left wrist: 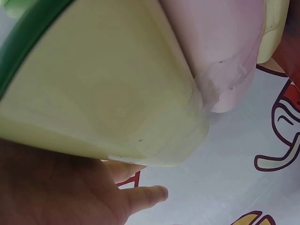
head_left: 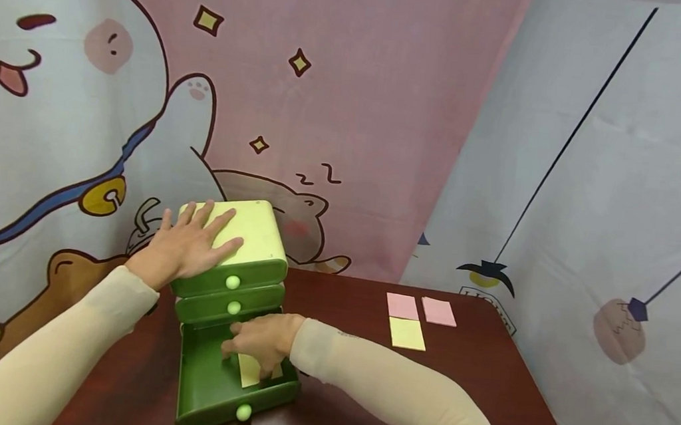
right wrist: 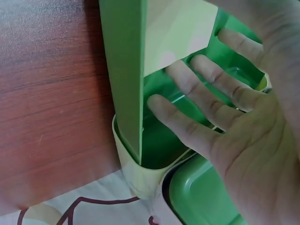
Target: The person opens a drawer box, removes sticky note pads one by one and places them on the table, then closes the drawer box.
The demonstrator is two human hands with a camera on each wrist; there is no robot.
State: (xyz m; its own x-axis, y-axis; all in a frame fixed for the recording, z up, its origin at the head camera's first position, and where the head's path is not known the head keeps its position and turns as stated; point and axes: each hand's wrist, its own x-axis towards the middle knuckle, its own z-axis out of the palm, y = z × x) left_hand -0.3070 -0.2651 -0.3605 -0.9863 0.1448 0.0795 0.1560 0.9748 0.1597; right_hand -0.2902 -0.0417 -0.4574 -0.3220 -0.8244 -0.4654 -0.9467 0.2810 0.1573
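A small drawer cabinet [head_left: 257, 233] with a pale yellow top and green drawer fronts stands on the table. My left hand [head_left: 190, 244] rests flat on its top, fingers spread. The bottom green drawer [head_left: 203, 385] is pulled well out, while the two above it stick out less. Inside that drawer lies a yellow sticky note [head_left: 248, 373]. Over it is my right hand [head_left: 264, 340]; in the right wrist view its fingers [right wrist: 187, 126] are extended and apart, beside the yellow paper [right wrist: 178, 40]. Its thumb tip is not clearly seen there.
Right of the cabinet on the dark red-brown table [head_left: 352, 373] lie two pink sticky notes [head_left: 402, 306] and another yellow note [head_left: 407, 334]. Behind the table hangs a printed cartoon cloth [head_left: 370, 141]. Round green knobs [head_left: 243, 412] project from the drawers.
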